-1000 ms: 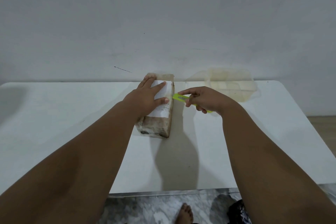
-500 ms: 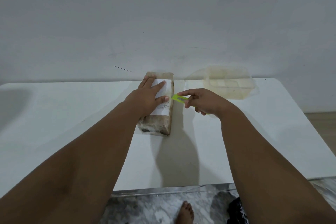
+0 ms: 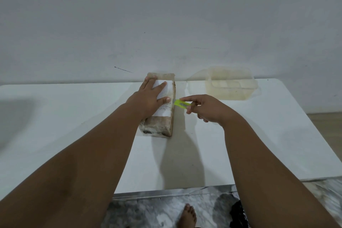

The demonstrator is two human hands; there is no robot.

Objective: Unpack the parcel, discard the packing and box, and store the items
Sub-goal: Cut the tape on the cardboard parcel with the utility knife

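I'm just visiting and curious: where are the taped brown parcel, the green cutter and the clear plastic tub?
Taped brown parcel (image 3: 161,122): head view, bare near top.
Green cutter (image 3: 182,103): head view, ridged handle.
Clear plastic tub (image 3: 230,93): head view, front wall.

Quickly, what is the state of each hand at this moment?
Left hand: open, flat on the brown taped parcel.
Right hand: closed, holding the small yellow-green plastic cutter at the parcel's right edge.

— Lighting?
— Dim, flat and grey; a soft shadow falls toward the camera across the white desk (image 3: 240,153), another darkens its left end.
— Sharpness?
— Soft throughout; wide-angle bending curves the desk's edges.
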